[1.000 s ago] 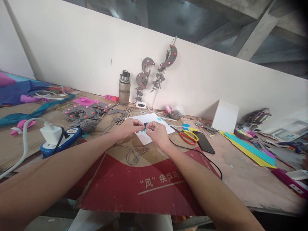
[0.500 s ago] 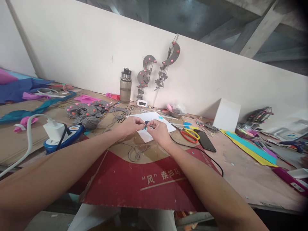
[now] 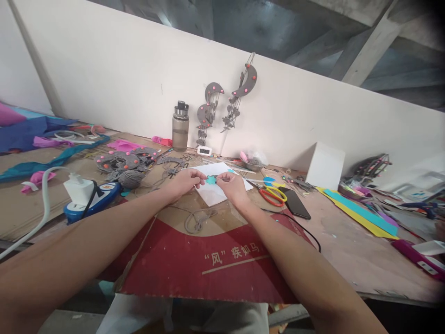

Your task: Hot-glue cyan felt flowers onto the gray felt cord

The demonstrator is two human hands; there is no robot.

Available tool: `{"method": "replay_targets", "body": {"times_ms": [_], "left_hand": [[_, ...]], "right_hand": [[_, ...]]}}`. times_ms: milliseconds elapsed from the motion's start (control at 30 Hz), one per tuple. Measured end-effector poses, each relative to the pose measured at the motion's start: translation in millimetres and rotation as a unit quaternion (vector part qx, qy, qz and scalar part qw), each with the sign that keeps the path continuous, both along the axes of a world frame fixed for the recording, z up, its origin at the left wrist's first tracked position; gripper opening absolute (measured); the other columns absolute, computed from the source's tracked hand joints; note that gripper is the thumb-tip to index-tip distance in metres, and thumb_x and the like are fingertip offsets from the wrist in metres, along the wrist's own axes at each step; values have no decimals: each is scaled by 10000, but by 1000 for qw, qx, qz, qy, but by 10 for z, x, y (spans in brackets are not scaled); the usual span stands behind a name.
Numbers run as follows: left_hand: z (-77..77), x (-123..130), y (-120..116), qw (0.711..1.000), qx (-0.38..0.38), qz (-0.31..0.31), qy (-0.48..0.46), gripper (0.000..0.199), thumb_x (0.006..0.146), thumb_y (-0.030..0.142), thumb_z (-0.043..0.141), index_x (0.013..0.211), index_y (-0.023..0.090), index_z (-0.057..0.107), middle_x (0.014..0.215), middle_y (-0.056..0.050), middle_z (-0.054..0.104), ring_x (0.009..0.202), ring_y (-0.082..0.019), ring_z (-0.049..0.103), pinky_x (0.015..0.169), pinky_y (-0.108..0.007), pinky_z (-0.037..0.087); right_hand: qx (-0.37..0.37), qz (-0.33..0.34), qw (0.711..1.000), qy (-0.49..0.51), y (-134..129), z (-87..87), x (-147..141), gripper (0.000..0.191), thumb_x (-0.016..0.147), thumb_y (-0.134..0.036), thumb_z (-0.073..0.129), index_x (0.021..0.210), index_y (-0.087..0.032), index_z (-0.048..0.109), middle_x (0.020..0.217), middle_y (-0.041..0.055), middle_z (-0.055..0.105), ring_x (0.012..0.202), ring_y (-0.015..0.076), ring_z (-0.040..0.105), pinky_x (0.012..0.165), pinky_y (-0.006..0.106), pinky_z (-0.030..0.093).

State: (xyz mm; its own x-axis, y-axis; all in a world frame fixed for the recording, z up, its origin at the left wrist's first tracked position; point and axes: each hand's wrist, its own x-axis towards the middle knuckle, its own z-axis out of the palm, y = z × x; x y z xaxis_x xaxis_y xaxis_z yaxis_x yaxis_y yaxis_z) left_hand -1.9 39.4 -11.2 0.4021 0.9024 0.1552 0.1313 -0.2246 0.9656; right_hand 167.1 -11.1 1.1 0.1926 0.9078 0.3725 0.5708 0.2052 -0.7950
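Flanking the teal flower [image 3: 211,180]; left hand [image 3: 188,183], right hand [image 3: 232,186]

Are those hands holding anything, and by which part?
A small teal cut-out, apparently pinched at its right side by the right hand. The left hand is by its left edge; whether it grips too cannot be told.

Pretty even, soft light here, 1 faint shadow behind the white panel [image 3: 325,165], and my wide view bends, corners going black.
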Motion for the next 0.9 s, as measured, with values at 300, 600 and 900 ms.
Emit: {"method": "replay_targets", "body": {"times_ms": [300, 600, 900], "left_hand": [[18, -24, 22, 999, -6, 31, -29, 184, 698, 215, 464, 777, 132, 609, 489, 59, 388, 369, -50, 283, 386, -207, 211], [-9, -13, 12, 997, 51, 29, 45, 211, 704, 273, 469, 795, 141, 606, 608, 9, 556, 462, -87, 452, 431, -205, 313], [36, -29, -85, 989, 106, 89, 44, 418, 808, 464, 378, 541, 170, 507, 492, 13, 475, 473, -115, 428, 483, -236, 328]], "right_hand": [[-16, 7, 1000, 23, 17, -51, -18, 193, 639, -297, 540, 700, -151, 651, 621, -7, 623, 536, 90, 491, 510, 197, 339], [-16, 15, 1000, 10, -12, -75, -50, 184, 646, -294, 523, 692, -156, 636, 596, -14, 595, 510, 84, 458, 489, 195, 326], [-16, 9, 1000, -3, 33, -155, -47, 186, 653, -301, 523, 705, -164, 639, 634, -4, 614, 578, 107, 512, 528, 197, 365]]}}
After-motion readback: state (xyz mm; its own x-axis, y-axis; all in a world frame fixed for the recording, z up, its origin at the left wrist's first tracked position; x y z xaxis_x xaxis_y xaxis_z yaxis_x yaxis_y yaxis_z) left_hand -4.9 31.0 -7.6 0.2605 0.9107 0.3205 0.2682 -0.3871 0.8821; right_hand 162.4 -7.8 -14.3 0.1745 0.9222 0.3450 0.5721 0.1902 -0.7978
